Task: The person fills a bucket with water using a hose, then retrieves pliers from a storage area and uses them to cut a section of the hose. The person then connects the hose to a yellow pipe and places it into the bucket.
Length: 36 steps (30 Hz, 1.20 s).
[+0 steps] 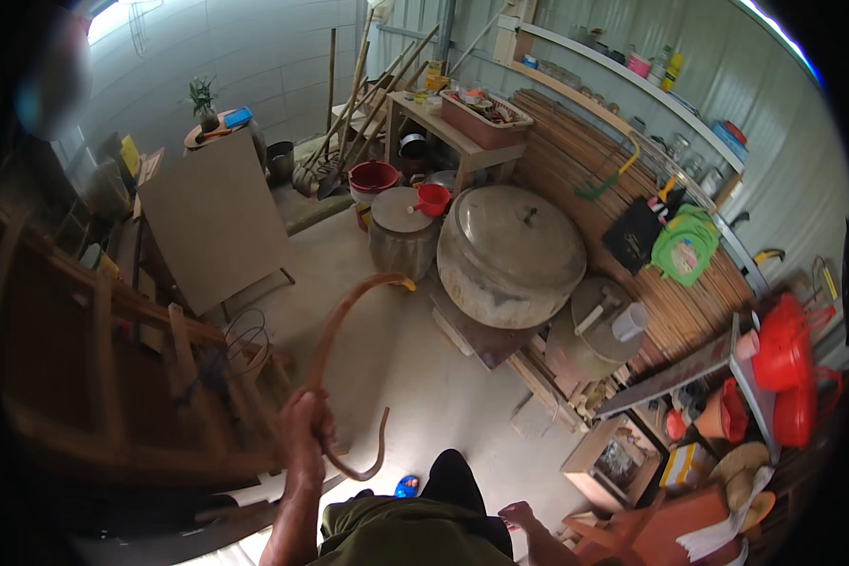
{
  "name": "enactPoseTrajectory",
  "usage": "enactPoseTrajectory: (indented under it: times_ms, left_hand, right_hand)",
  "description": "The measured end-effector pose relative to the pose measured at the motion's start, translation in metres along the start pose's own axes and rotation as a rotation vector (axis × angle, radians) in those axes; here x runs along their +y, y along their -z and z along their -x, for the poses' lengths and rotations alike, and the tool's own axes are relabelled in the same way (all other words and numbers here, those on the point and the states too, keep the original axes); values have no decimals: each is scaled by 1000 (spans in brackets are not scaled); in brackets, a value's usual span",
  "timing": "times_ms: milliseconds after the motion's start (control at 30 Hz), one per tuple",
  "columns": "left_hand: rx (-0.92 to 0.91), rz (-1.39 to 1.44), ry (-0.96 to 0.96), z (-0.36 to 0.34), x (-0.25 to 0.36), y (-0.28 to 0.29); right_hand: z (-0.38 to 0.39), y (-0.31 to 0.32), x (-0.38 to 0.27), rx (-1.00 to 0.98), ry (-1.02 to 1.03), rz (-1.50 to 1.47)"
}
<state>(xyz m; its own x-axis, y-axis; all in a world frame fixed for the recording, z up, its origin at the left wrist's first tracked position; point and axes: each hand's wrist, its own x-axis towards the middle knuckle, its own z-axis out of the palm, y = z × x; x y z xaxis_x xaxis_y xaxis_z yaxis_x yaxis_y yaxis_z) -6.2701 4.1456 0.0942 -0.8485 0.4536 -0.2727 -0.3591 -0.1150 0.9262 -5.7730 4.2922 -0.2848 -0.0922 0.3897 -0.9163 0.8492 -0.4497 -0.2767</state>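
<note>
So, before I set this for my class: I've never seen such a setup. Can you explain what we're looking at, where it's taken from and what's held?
There is no machine, just a person's two bare hands. The one picture comes from a wide fisheye camera worn on the head, looking down, so straight edges bend near its rim. The left hand grips a long, curved, reddish-brown hose with a yellow tip; the right hand hangs low, with nothing visible in it. Ahead, a grey cylindrical container, with a red plastic dipper at its flat lid's edge, stands beside a big round grey lidded pot.
</note>
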Motion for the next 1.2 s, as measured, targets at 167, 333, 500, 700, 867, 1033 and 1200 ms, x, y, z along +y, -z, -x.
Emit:
enactPoseTrajectory:
  times_ms: [167, 333, 500, 700, 867, 1033, 1200]
  left_hand:
    - [241, 126, 27, -92, -13, -21]
    - [309, 131, -24, -181, 15, -72]
    - [443, 139, -96, -270, 46, -110]
    - [488, -23, -197, -356, 89, -125]
    - [437, -63, -180, -456, 104, -131]
    - [403, -84, -164, -534, 134, -124]
    - [498, -92, -110, -616, 146, -126]
  right_hand:
    - [-85, 90, -137, -37, 61, 115]
    - [-175, 185, -317, 39, 385, 179]
    - [-227, 285, -514, 297, 611, 265]
    - [-240, 365, -795, 551, 950, 181]
    - [-213, 416, -943, 652, 1069, -65]
    - [-171, 450, -1046, 719, 1151, -200]
    - [-171, 507, -1106, 831, 1053, -317]
